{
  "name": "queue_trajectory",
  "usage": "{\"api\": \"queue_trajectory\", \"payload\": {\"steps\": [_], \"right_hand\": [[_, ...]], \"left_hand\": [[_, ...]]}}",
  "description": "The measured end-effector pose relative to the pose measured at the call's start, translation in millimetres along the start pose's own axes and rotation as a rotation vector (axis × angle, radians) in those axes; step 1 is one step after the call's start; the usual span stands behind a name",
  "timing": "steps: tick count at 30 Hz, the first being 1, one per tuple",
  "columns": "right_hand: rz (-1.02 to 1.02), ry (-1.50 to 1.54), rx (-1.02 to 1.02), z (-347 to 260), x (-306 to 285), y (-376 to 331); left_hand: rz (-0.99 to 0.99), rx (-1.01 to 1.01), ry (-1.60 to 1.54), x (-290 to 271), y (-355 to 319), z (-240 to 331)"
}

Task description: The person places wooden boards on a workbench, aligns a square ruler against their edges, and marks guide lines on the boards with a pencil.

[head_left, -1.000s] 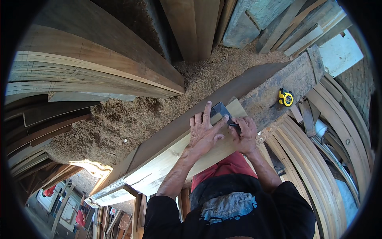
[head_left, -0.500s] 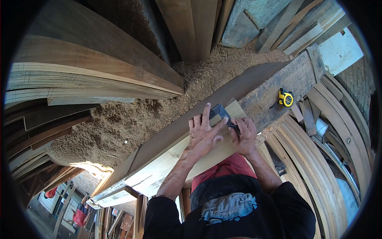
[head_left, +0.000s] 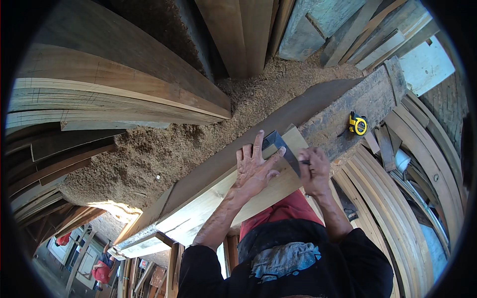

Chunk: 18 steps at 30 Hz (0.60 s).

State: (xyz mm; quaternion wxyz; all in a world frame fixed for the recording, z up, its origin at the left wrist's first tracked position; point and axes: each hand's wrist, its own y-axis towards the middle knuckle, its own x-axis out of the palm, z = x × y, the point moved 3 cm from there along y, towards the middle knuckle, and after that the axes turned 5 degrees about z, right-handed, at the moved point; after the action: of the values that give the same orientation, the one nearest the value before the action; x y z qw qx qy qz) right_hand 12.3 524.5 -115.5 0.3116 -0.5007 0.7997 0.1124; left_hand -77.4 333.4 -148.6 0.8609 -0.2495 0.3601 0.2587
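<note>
Well, angular square (head_left: 293, 161), wooden board (head_left: 280, 185)

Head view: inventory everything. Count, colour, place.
Flat wooden board: 1, pale, across centre
L-shaped metal square: 1, dark, on board
Slim stick-like tool: 1, dark, right of square
Worn wooden bench: 1, grey-brown, under board
Tape measure: 1, yellow-and-black, on bench
Loose sawdust: uncountable, brown, beyond bench
Stacked timber: many, brown and pale, both sides
Flat panel: 1, white, upper right
Person: at least 1, red top, lower left
Left hand: 1, bare, on board and square
Right hand: 1, bare, gripping tool
</note>
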Motion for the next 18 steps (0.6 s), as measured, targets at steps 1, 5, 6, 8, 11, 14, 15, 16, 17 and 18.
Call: {"api": "queue_trajectory", "payload": {"steps": [1,5,6,8,11,14,15,16,17,18], "right_hand": [[-0.005,0.006,0.001,-7,-7,4],[0.127,-0.022,-0.068,-18,-35,12],[0.110,0.089,-0.046,-16,-37,13],[0.030,0.115,-0.054,-14,-34,17],[-0.080,0.148,-0.048,-17,-23,24],[-0.132,0.128,-0.034,-22,-14,29],[-0.156,0.101,-0.033,-22,-13,30],[-0.158,0.102,-0.033,-21,-12,31],[-0.165,0.107,-0.054,-20,-12,31],[-0.172,0.112,-0.074,-19,-12,31]], "left_hand": [[0.000,-0.009,0.009,-1,-1,-1],[-0.013,-0.012,0.050,-3,-1,2],[-0.011,-0.010,0.049,-2,-1,2],[0.009,0.001,0.047,-2,-1,2],[-0.023,-0.018,0.033,-1,0,1],[-0.020,-0.012,0.031,-3,0,1],[-0.022,-0.011,0.030,-3,1,1],[-0.022,-0.016,0.031,-3,1,1],[-0.022,-0.020,0.033,-3,1,2],[-0.022,-0.020,0.032,-3,1,2]]}}
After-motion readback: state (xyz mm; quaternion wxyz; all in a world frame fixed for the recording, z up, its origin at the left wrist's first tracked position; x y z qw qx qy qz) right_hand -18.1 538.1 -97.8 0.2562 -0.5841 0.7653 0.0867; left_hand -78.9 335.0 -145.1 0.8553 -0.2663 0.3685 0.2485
